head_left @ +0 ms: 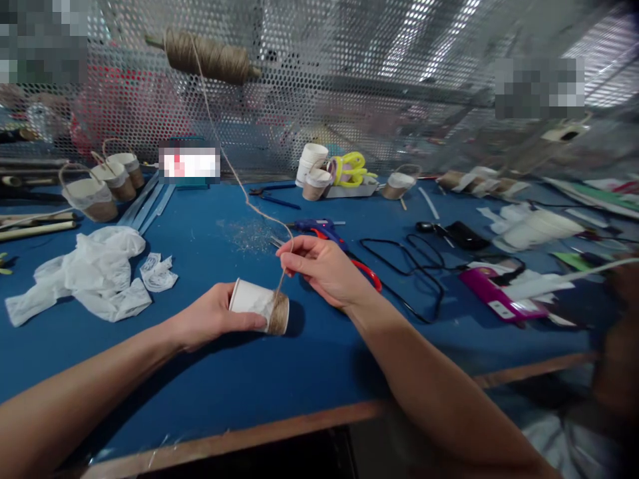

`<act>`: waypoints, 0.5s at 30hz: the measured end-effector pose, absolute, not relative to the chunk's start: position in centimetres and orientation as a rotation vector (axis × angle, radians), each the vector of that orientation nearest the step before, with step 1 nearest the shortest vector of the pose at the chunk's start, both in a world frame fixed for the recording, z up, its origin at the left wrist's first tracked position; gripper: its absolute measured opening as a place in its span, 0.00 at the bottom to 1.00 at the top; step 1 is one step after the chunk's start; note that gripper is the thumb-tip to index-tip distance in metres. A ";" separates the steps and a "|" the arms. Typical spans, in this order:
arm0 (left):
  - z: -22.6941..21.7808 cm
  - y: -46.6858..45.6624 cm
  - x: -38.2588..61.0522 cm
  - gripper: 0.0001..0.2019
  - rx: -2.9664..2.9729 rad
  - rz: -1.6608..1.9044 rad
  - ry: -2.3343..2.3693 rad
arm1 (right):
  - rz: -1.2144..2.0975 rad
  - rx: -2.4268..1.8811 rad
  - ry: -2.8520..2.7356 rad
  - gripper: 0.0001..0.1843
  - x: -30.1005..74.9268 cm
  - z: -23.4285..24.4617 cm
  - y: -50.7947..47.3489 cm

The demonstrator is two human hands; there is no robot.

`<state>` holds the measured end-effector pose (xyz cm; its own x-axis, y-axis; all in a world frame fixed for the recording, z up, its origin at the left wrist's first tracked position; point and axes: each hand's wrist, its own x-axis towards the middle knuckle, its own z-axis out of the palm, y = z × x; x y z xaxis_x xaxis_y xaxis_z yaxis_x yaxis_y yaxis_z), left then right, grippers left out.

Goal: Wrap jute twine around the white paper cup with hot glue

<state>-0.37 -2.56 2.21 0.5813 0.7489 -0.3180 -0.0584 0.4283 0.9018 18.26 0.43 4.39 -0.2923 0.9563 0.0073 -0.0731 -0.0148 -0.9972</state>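
My left hand (pixel 210 319) grips a white paper cup (pixel 252 299) lying on its side just above the blue table (pixel 309 359). The cup's right end is wrapped in brown twine (pixel 279 313). My right hand (pixel 324 266) pinches the twine strand just above the cup. That strand (pixel 224 159) runs up and left to a twine spool (pixel 210 56) hanging on the mesh wall at the back.
Crumpled white plastic (pixel 94 269) lies at left. Twine-wrapped cups with handles (pixel 94 196) stand at back left, more cups (pixel 314 173) at back centre. A blue and red glue gun (pixel 329 233), black cables (pixel 409 266) and a pink box (pixel 499 296) lie to the right.
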 end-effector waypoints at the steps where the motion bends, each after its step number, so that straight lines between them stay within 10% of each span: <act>1: 2.4 -2.7 -0.4 0.13 1.026 0.574 0.816 | 1.444 -1.018 -1.374 0.06 18.2 4.3 0.4; 15: 2.4 -3.1 -0.6 0.13 1.160 0.553 0.822 | 1.410 -1.141 -1.405 0.08 17.9 3.8 0.5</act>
<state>-0.57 -3.11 2.39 0.5971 0.7535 -0.2750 0.0291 0.3223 0.9462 17.95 0.51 3.83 -0.2512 0.9667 -0.0490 0.0451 -0.0388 -0.9982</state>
